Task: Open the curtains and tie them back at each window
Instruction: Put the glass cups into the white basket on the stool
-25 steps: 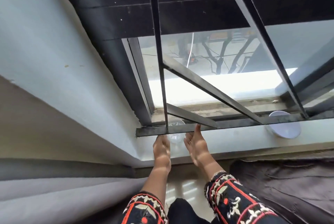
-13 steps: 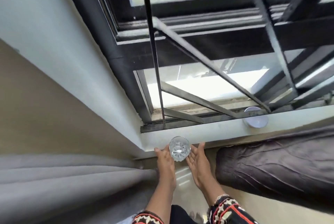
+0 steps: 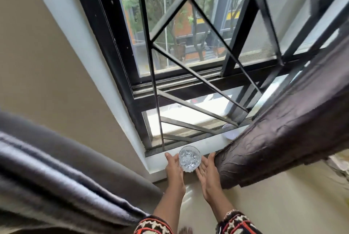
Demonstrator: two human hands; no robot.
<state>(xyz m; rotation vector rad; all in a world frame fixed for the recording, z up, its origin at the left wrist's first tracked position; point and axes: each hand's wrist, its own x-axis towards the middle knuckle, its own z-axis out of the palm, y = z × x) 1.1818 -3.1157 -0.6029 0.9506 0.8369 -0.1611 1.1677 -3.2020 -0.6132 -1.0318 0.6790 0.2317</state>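
A grey curtain hangs bunched at the left, beside the beige wall. On the right, a dark brown crinkled curtain is gathered and crosses the window's lower right corner. Between them the window with its black frame and metal bars is uncovered. A cut-glass tumbler stands at the front edge of the white sill. My left hand lies along the tumbler's left side with straight fingers. My right hand is open on its right, palm facing it, next to the brown curtain.
A white round object sits on the sill further right, partly behind the brown curtain. Diagonal metal bars run close in front of the panes. Pale floor shows below my arms.
The view has tilted up, showing more window and the street. My hands drew back from the bars with the tumbler to the sill's front edge. The brown curtain now fills more of the right.
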